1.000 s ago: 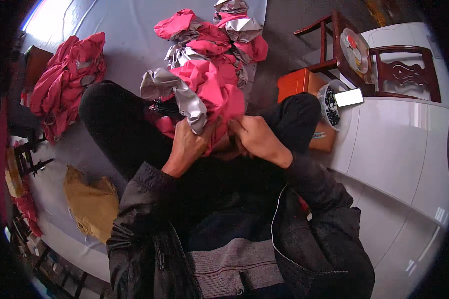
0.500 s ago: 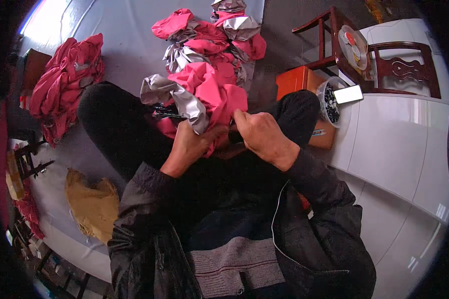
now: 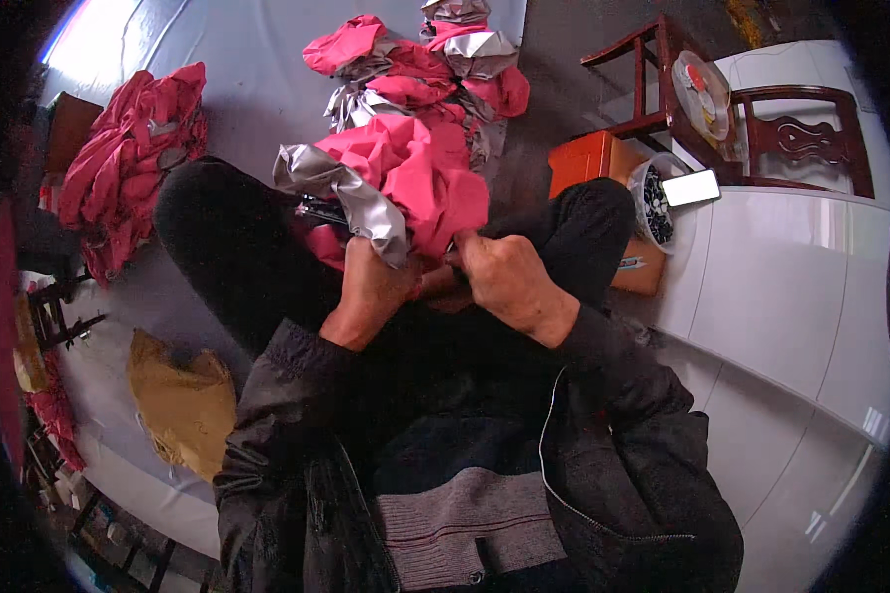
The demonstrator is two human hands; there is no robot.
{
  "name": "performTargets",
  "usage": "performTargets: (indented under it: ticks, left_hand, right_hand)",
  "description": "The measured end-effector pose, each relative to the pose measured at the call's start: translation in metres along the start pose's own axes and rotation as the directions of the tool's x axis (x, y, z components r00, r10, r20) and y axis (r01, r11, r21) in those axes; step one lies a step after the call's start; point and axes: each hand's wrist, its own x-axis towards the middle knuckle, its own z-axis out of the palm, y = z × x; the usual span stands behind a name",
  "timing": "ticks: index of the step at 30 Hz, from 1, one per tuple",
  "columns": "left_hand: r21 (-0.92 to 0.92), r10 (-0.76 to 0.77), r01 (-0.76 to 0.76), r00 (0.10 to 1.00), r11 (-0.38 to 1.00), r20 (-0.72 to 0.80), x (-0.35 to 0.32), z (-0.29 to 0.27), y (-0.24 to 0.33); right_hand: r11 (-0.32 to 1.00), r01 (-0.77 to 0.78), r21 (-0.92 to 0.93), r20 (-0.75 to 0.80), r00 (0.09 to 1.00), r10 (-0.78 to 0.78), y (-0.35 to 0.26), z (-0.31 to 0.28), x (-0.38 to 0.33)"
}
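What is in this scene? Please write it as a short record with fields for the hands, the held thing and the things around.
left hand: left hand grips the pink and silver cloth from below
right hand: right hand pinches the same cloth at its lower edge
behind: cloth heap on the grey floor
person's left: second pink pile, tan sack
person's right: orange box, wooden chair, white table

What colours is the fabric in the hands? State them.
Pink with a silver-grey lining, on the fabric in the head view.
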Motion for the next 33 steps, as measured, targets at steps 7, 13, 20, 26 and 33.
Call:
performTargets:
  ticks: [7,13,20,26,33]
  left_hand:
    - [-0.032,0.098,-0.101,0.991,0.994,-0.091,-0.004,0.004,-0.019]
    - [0.034,0.122,-0.12,0.99,0.992,-0.064,-0.003,0.0,0.0]
    - [0.149,0.163,-0.154,0.985,0.977,-0.053,-0.001,-0.006,0.017]
    - [0.238,0.24,-0.221,0.969,0.946,-0.054,0.0,-0.005,0.016]
    - [0.023,0.103,-0.101,0.99,0.995,-0.091,-0.005,0.002,-0.013]
  right_hand:
    - [0.472,-0.566,0.676,0.387,0.817,0.427,-0.018,-0.007,0.005]
    - [-0.099,-0.532,0.841,0.526,0.763,0.376,-0.022,0.002,-0.004]
    - [-0.378,-0.404,0.833,0.529,0.783,0.329,-0.028,0.015,-0.008]
    - [-0.32,-0.403,0.858,0.51,0.75,0.423,-0.036,0.016,-0.009]
    - [0.281,-0.393,0.875,0.17,0.795,0.583,-0.029,0.02,-0.009]
